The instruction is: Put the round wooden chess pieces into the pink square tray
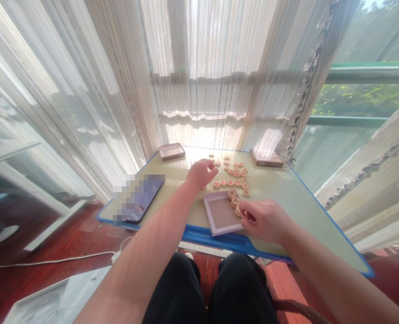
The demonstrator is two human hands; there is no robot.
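Several round wooden game discs (235,172) with red markings lie scattered on a small table (287,191). My left hand (201,173) reaches over the table to the left edge of the discs, fingers curled in a pinch near one disc. What it holds is hidden. My right hand (265,220) rests at the right side of a shallow pinkish tray (219,216) near the front edge, its fingers closed on a disc (239,210). A few discs (233,196) lie in the tray's far right corner.
A dark tablet or phone (141,198) lies at the table's left. A flat box (171,150) sits at the far left corner, another box (266,157) at the far right. Sheer curtains hang behind. A white cable (51,260) runs over the red wooden floor.
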